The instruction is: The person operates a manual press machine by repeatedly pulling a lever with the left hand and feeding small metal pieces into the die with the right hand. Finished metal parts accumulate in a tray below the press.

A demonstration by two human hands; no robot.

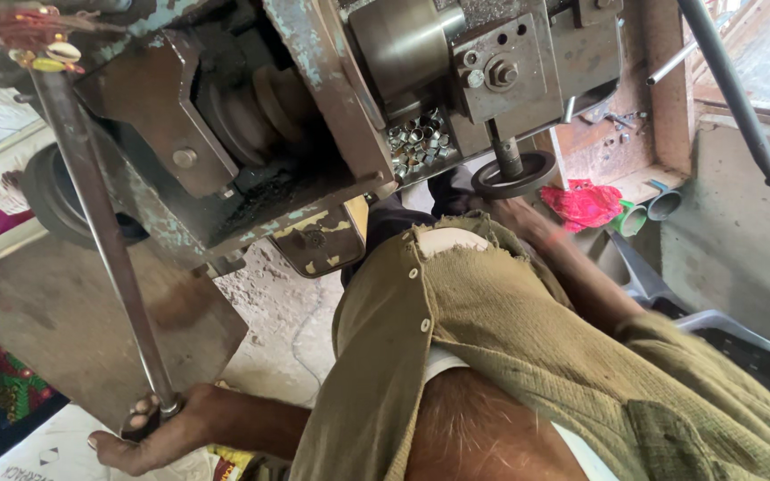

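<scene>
Down at the near edge, the left hand (149, 436) is wrapped around the dark knob at the end of a long steel lever (104, 240), its fingers (140, 411) curled tight on it. The lever slants up to the top left, where red thread and small beads (33, 31) are tied around it. Beside it hangs a flat rusty metal plate (73, 330). Above the worn olive shirt (510, 347), the right hand (514, 209) reaches to a small black handwheel (517, 174) under the machine (331, 98); how its fingers sit I cannot tell, as the hand is blurred and partly hidden. Farther back, a tray of small shiny nuts (416, 142) sits inside the machine. A red cloth (581, 205) lies to the right.
</scene>
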